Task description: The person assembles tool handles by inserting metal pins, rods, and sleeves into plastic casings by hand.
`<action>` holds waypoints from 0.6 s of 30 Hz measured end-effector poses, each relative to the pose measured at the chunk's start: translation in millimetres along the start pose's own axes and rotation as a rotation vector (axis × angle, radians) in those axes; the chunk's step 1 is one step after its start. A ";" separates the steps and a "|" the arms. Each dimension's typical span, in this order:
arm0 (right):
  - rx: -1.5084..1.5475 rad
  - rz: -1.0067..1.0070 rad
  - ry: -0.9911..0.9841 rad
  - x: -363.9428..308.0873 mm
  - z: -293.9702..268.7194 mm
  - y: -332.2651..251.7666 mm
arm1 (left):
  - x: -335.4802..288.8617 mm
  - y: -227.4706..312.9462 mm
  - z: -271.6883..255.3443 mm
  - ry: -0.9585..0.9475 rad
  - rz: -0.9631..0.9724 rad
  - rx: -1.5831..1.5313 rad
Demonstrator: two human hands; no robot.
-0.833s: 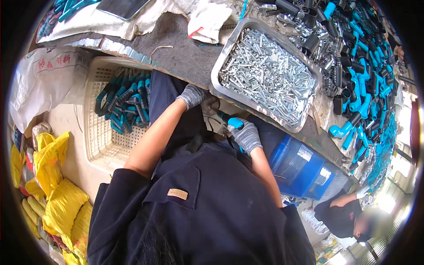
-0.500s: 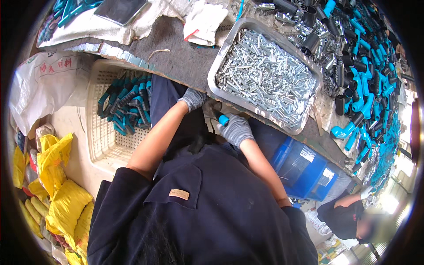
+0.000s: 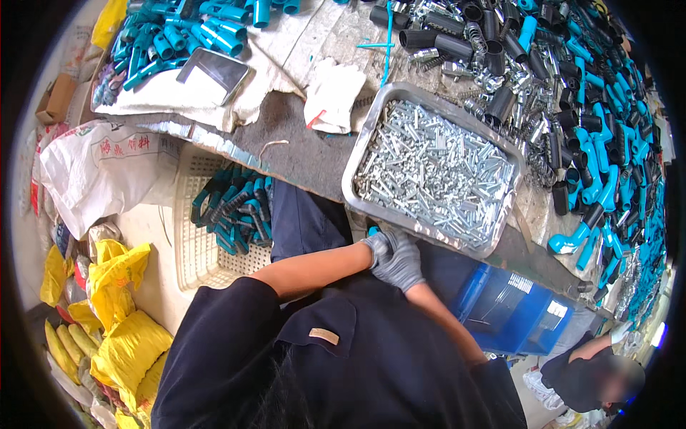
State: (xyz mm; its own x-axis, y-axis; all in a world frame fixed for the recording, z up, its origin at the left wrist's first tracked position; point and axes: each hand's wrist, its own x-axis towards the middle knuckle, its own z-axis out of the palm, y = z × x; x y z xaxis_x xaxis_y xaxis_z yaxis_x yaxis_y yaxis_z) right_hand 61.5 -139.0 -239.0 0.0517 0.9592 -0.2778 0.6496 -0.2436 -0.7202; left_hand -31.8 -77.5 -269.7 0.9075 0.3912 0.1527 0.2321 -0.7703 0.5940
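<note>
Both hands, in grey knit gloves, are together just under the front edge of the workbench. My left hand (image 3: 381, 248) has its fingers curled against my right hand (image 3: 401, 266), which is also closed. A small end of a teal plastic part (image 3: 373, 231) sticks out beyond the gloves; the rest is hidden. Just above the hands, a metal tray (image 3: 350, 187) full of short silvery pins sits at the bench edge. A cream perforated basket (image 3: 187, 247) on the left contains several teal-and-black handle-like parts (image 3: 239, 207).
Teal parts (image 3: 589, 164), black sleeves (image 3: 500, 107) and springs cover the bench's right side. A white glove (image 3: 334, 96) and a dark flat tablet-like device (image 3: 213, 75) lie on it. Blue bins (image 3: 493, 300) stand below right, yellow bags (image 3: 128, 350) at left. Another person (image 3: 582, 372) works at lower right.
My left hand has moved right to meet my right hand, where it was apart before. The teal part in my right hand is now mostly covered. The whole view has shifted slightly.
</note>
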 end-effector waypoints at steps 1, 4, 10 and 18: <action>-0.048 -0.040 0.050 0.8 -3.8 -6.9 | 7.1 -1.3 -0.5 -0.046 0.005 -0.003; -0.211 0.078 -0.016 13.8 17.0 -2.7 | 14.3 -13.6 -9.1 -0.185 0.019 -0.023; -0.159 -0.069 0.051 24.9 24.8 19.9 | 22.3 -5.5 -36.5 -0.393 0.015 -0.005; -0.308 -0.238 0.175 33.7 20.4 9.5 | 39.4 -2.4 -36.7 -0.717 -0.094 -0.063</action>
State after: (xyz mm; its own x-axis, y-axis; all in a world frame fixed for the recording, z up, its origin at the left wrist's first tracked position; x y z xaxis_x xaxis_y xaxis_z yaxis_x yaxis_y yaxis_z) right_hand 53.9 -111.9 -268.2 -0.0165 0.9999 0.0044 0.8538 0.0164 -0.5203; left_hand -9.4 -41.7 -236.1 0.8960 0.0113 -0.4439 0.3195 -0.7106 0.6268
